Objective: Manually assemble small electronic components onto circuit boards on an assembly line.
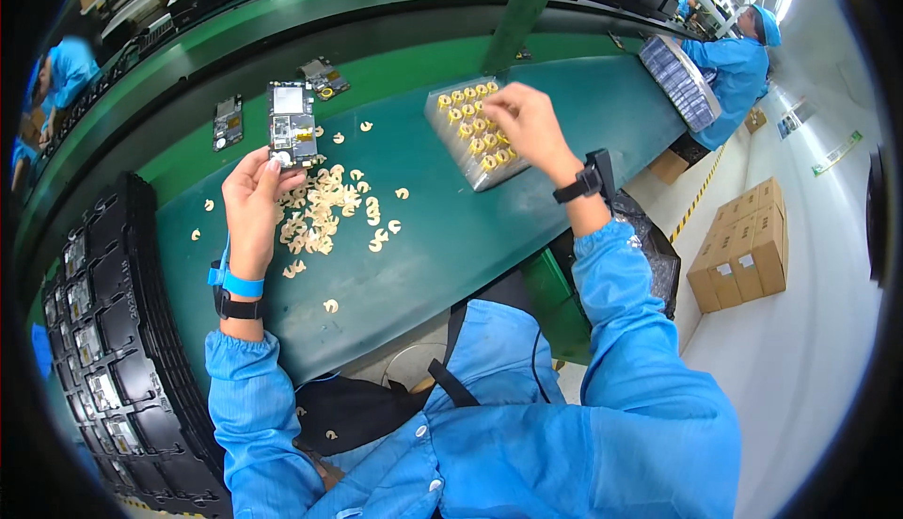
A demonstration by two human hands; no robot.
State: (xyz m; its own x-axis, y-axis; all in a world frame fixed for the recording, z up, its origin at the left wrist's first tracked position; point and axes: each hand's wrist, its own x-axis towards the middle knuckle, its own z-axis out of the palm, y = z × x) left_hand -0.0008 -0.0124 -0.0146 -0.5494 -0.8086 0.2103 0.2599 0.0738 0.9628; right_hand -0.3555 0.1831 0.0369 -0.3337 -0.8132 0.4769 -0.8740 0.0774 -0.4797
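left hand [252, 201] fingers grip a circuit board [292, 124]; right hand [527, 124] fingers pinch at the tray of yellow parts [473, 133].

Green belt [442, 237] with scattered cream clips [324, 208]

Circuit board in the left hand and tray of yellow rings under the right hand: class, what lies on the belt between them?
Head view: bare green belt with a few loose cream backing pieces between circuit board and tray.

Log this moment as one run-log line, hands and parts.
left hand: holds circuit board | right hand: fingers on sheet of yellow rings | green belt: loose cream backing scraps
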